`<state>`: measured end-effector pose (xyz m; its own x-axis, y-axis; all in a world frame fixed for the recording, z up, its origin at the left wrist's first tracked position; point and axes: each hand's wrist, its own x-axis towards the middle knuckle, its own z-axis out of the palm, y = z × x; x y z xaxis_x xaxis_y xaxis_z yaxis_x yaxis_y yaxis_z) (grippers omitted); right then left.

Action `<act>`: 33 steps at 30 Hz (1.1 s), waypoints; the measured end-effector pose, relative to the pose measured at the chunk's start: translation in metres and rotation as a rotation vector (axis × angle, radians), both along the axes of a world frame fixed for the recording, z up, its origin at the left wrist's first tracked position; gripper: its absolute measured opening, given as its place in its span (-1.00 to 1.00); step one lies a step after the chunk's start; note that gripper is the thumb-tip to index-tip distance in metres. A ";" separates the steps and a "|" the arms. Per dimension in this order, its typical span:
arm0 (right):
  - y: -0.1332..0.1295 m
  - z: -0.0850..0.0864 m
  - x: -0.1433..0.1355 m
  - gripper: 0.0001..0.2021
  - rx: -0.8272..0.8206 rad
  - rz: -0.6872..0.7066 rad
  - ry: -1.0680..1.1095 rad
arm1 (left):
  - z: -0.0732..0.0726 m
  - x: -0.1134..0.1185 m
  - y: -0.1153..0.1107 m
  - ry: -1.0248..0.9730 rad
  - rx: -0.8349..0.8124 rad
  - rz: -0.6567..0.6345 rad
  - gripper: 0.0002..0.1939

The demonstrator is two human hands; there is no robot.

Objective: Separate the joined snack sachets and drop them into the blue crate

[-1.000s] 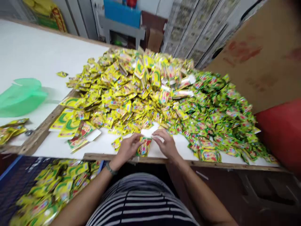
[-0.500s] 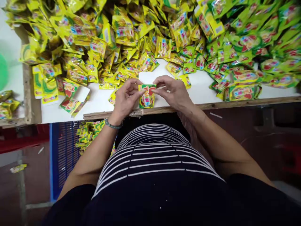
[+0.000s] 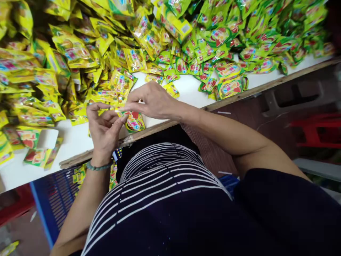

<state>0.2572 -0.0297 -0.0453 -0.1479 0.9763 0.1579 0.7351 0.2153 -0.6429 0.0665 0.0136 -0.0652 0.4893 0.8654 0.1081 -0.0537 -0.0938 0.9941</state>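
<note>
A small yellow and green candy box (image 3: 135, 121) with red fruit pictures stands near the table's front edge, between my hands. My left hand (image 3: 103, 126) is at its left side, the thumb against the upper left corner and the fingers curled behind. My right hand (image 3: 150, 101) reaches across from the right, thumb and index finger pinching the box's top edge. The fingers partly cover the top, so I cannot tell how the flap sits. Just behind lie yellow candy packets (image 3: 121, 83).
A heap of yellow packets (image 3: 74, 53) fills the back left, with green packets (image 3: 218, 35) to the right. An open box (image 3: 48, 138) lies at left, a filled box (image 3: 230, 88) at right. A wooden strip (image 3: 160, 127) edges the table. Below is a blue crate (image 3: 53, 199).
The view has swung to the right, so the table appears tilted and things sit further left. My right hand has moved over the top of the box towards my left hand.
</note>
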 end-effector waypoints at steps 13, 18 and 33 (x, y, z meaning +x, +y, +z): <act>0.011 0.026 0.003 -0.77 -0.140 0.013 0.145 | 0.002 -0.004 -0.011 0.123 -0.009 -0.003 -0.48; 0.009 0.029 0.004 -0.79 -0.170 0.024 0.182 | 0.002 -0.007 -0.019 0.119 -0.045 -0.067 -0.49; -0.019 0.024 0.016 -0.63 -0.096 -0.087 -0.041 | 0.003 -0.011 -0.023 0.208 0.000 -0.192 -0.55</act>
<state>0.2737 -0.0490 -0.0218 -0.0661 0.9961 0.0588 0.7741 0.0884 -0.6268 0.0554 -0.0090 -0.0618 0.6561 0.7546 -0.0115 0.1343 -0.1017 0.9857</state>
